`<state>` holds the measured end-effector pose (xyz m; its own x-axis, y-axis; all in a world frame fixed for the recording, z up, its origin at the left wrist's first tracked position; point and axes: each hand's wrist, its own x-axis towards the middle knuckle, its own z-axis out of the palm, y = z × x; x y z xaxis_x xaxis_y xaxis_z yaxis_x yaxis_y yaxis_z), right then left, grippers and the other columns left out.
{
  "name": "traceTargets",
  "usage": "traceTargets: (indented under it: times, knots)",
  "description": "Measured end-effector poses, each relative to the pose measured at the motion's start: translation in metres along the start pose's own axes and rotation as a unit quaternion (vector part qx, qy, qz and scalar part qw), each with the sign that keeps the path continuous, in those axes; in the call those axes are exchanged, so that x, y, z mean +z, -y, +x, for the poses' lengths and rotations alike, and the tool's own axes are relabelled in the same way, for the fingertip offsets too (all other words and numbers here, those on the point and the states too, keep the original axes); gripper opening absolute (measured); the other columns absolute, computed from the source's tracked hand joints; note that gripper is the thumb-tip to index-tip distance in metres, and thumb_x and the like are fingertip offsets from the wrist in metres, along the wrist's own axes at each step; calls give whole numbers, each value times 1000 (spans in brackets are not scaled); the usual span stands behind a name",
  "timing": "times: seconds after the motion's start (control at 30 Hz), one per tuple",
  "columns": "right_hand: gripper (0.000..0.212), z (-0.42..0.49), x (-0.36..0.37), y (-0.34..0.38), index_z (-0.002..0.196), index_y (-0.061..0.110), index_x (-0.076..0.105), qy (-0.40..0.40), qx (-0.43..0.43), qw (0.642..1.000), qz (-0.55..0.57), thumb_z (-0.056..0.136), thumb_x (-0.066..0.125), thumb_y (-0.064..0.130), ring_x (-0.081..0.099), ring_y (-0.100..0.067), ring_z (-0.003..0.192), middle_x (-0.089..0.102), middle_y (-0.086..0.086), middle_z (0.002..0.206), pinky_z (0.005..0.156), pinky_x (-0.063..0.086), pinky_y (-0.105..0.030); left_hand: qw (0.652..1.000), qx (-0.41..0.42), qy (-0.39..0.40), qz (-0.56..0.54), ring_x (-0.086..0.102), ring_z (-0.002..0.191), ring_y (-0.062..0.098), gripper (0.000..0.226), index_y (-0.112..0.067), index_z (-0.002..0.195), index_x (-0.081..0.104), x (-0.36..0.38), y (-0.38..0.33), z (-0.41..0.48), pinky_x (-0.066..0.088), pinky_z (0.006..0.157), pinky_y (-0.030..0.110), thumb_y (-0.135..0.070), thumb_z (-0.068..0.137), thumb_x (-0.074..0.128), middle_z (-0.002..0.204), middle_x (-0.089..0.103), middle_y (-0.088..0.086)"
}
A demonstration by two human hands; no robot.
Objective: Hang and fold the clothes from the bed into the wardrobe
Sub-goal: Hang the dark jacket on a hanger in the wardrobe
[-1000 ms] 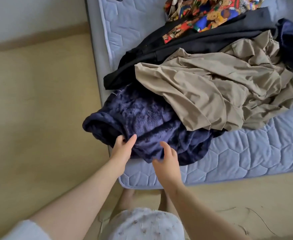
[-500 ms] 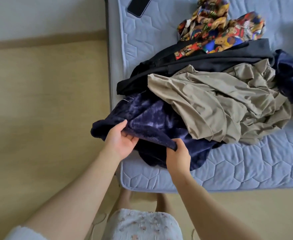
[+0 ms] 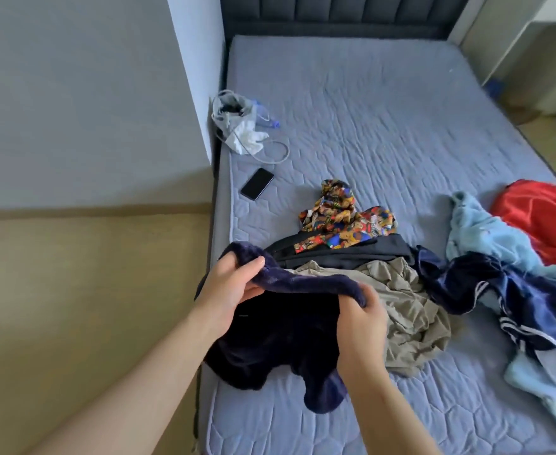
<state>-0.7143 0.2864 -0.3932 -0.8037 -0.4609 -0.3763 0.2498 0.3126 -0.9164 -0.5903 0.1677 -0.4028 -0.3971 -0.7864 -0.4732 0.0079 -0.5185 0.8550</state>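
Observation:
A dark navy fleece garment [image 3: 276, 343] hangs lifted over the near left corner of the bed [image 3: 385, 126]. My left hand [image 3: 234, 287] grips its upper edge on the left, and my right hand [image 3: 362, 326] grips the same edge on the right. Its lower part still lies on the mattress. Behind it lie a beige garment [image 3: 408, 310], a black garment [image 3: 345, 251] and a colourful patterned one [image 3: 342, 221]. To the right lie a navy striped garment [image 3: 500, 290], a light blue fleece [image 3: 486, 238] and a red garment [image 3: 542, 218].
A black phone [image 3: 257, 183] lies near the bed's left edge, with a bag and a white cable [image 3: 240, 126] beyond it. A grey wall [image 3: 89, 93] and wooden floor [image 3: 73, 307] are on the left. A dark headboard [image 3: 335, 14] closes the far end.
Both hands went from touching the navy fleece to gripping its edge and lifting it up off the pile. The view has tilted up, showing the whole bed.

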Motion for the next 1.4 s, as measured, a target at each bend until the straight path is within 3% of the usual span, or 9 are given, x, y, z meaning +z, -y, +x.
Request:
traceTargets:
  times: [0.17, 0.3, 0.6, 0.7, 0.87, 0.97, 1.13, 1.27, 1.4]
  knots:
    - [19, 13, 7, 93, 71, 15, 57, -19, -74, 995, 60, 82, 46, 3, 46, -18, 69, 53, -2, 70, 67, 39, -31, 985, 136, 6, 104, 66, 62, 2, 14, -17, 80, 62, 31, -86, -20, 49, 53, 13, -8, 89, 58, 69, 68, -7]
    - [21, 0, 9, 176, 63, 15, 49, -12, -145, 982, 120, 80, 44, 3, 39, -14, 61, 45, 3, 62, 55, 33, -27, 963, 238, -6, 126, 65, 57, 3, 15, -15, 76, 63, 54, -170, -46, 51, 54, 14, -7, 89, 59, 68, 67, -4]
    - [22, -79, -15, 389, 59, 18, 44, 16, -366, 905, 217, 78, 45, 6, 36, -13, 59, 40, 6, 58, 55, 32, -26, 862, 490, -14, 129, 66, 57, 7, 15, -18, 74, 62, 95, -377, -154, 52, 58, 18, -13, 89, 58, 70, 66, -5]
    - [11, -95, -22, 424, 74, 14, 58, 73, -395, 898, 179, 78, 48, 10, 47, -19, 67, 52, -5, 71, 60, 40, -32, 844, 521, -6, 126, 66, 63, 8, 15, -19, 76, 62, 97, -400, -172, 52, 58, 17, -14, 89, 56, 74, 67, -3]
    - [8, -81, -12, 400, 80, 8, 69, 231, -307, 923, 25, 82, 62, 5, 65, -20, 58, 69, -6, 63, 54, 54, -27, 875, 436, -88, 193, 63, 65, 18, 7, -7, 83, 60, 72, -397, -149, 52, 63, 24, -11, 88, 58, 85, 64, 10]
    - [8, -62, -2, 360, 79, 9, 68, 281, -215, 934, -54, 85, 62, 10, 65, -16, 54, 68, -5, 61, 49, 50, -24, 889, 336, -91, 297, 63, 57, 16, 6, -7, 83, 58, 52, -369, -124, 48, 51, 18, -10, 88, 57, 82, 65, 8]
    - [10, -45, 18, 306, 87, 9, 61, 303, -94, 946, -67, 90, 52, 7, 61, -28, 77, 63, -15, 86, 63, 52, -34, 895, 160, -65, 411, 64, 61, 9, 17, -15, 78, 49, 36, -299, -89, 47, 53, 20, -15, 94, 46, 74, 62, 1]
    - [12, -37, 26, 265, 82, 4, 57, 298, 5, 955, -9, 90, 49, 1, 56, -27, 64, 59, -14, 73, 55, 47, -32, 934, 61, -49, 349, 63, 64, 7, 13, -17, 84, 51, 25, -246, -70, 48, 55, 20, -17, 96, 46, 73, 64, -1]
    - [12, -21, 35, 228, 80, 3, 53, 253, 72, 964, 32, 91, 49, 1, 54, -29, 64, 56, -15, 74, 53, 46, -35, 928, 50, -37, 368, 50, 69, 5, 6, -24, 96, 55, 28, -201, -59, 38, 57, 19, -21, 91, 54, 85, 56, -7]
